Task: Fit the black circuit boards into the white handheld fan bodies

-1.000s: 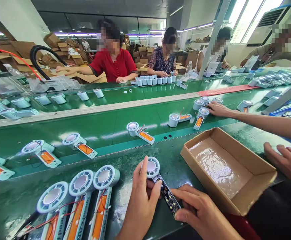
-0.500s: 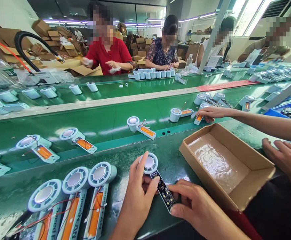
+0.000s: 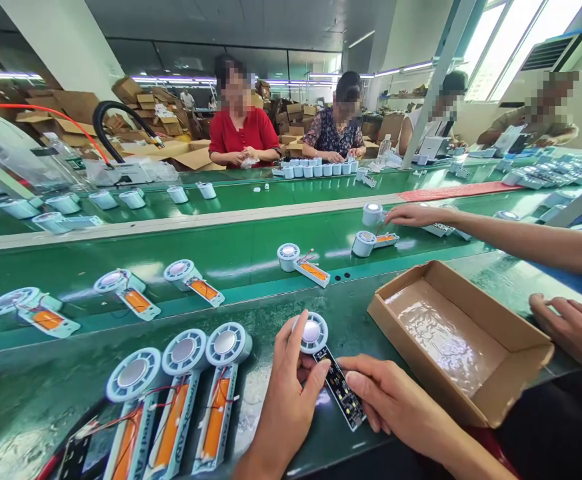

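A small light-blue handheld fan [image 3: 314, 333] is between my hands over the front of the green bench, its round grille up and a black circuit board [image 3: 341, 393] lying along its handle. My left hand [image 3: 295, 380] closes around the fan by its head, the thumb on the board's upper end. At the handle's lower right side, my right hand [image 3: 388, 393] pinches the board's edge with thumb and fingers. To the left lie several fan units [image 3: 228, 345] with orange batteries and red and black wires in their open handles.
An open cardboard box [image 3: 421, 347] stands right of my hands. Beyond the bench edge, a green conveyor [image 3: 251, 267] carries more fan units. A co-worker's hand [image 3: 411, 215] reaches over it from the right; another hand [image 3: 571, 327] is beside the box. Several people sit opposite.
The view has swung left and up. My right thumb has moved up along the board from its lower end. The co-worker's hand at right has left one fan unit and reached farther back.
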The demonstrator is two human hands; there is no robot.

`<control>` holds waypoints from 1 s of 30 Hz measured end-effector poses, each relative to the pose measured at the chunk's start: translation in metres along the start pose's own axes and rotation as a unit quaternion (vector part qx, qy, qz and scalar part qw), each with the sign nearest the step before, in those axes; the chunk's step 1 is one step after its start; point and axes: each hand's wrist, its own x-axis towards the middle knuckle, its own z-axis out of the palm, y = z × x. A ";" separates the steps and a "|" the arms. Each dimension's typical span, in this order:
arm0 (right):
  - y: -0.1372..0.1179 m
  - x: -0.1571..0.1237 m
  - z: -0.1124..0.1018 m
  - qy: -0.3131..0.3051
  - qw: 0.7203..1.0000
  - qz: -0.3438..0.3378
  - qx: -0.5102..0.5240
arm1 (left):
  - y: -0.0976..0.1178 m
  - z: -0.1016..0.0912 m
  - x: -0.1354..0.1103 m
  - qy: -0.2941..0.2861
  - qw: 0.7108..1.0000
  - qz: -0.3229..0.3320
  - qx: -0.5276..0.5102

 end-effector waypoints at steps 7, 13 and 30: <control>-0.007 0.007 0.009 0.041 0.999 0.008 -0.034 | -0.001 -0.001 -0.004 -0.008 1.000 0.015 0.002; 0.000 0.012 0.014 0.038 0.999 0.003 0.021 | -0.009 -0.001 -0.004 -0.003 0.999 0.035 0.014; 0.019 0.020 0.024 0.039 0.977 -0.079 0.195 | -0.011 0.003 -0.006 0.087 0.993 0.076 -0.015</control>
